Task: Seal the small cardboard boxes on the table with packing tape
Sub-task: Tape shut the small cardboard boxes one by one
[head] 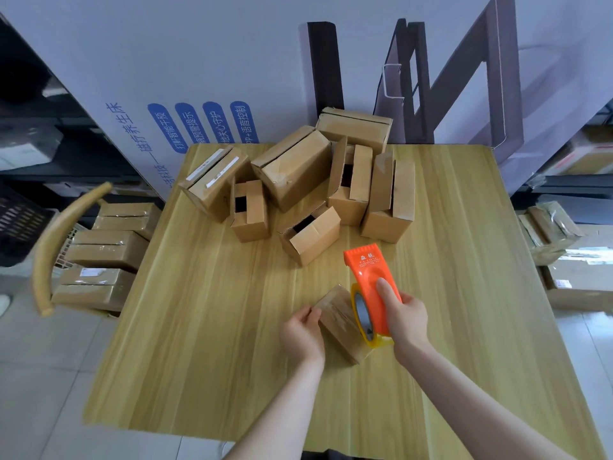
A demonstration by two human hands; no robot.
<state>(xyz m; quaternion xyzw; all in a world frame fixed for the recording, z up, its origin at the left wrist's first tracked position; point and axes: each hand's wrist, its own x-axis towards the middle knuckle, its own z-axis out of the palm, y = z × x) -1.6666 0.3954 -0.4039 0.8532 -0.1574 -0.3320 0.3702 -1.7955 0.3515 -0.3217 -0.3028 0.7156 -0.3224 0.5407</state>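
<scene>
R hand point(403, 318) grips the orange tape dispenser point(371, 287), thumb on top, roll pressed vs the right side of a small cardboard box point(335, 322). L hand point(303, 330) curls round the box's left edge, holding it on the wooden table point(199, 327), near front-centre. Pile of other boxes point(298, 180) at the far side, several w/ flaps open. More boxes stacked on a chair point(102, 254) left of the table.

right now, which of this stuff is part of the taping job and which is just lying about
In the job: box held by the left hand; orange tape dispenser in the right hand; unsealed boxes piled on the table.
Lying about: big white printed carton; wrapped parcels at the right.
</scene>
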